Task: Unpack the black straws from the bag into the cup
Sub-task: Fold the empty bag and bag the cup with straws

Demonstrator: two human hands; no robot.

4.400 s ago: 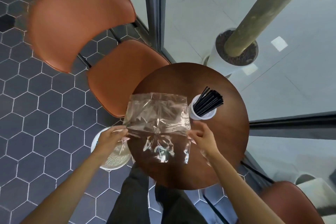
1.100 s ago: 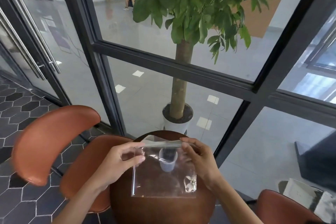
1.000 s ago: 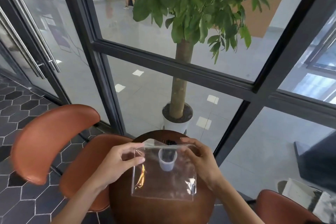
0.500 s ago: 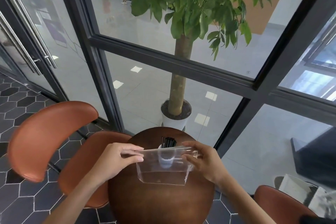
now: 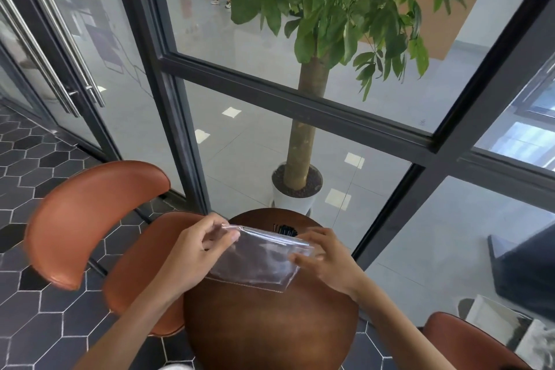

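Note:
A clear, empty plastic bag (image 5: 255, 258) is held flat and tilted just above the round brown table (image 5: 270, 324). My left hand (image 5: 198, 252) pinches its top left corner. My right hand (image 5: 324, 258) pinches its top right edge. Behind the bag's upper edge the tips of the black straws (image 5: 284, 229) stick up. The cup that holds them is hidden behind the bag.
An orange chair (image 5: 99, 219) stands left of the table, and another orange chair (image 5: 468, 342) is at the lower right. A glass wall with dark frames runs behind the table, with a potted tree (image 5: 300, 141) beyond it.
The bag has been lowered and folded shorter, from hanging upright in front of the cup to lying nearly flat over the table. The camera view rose from the tabletop earlier.

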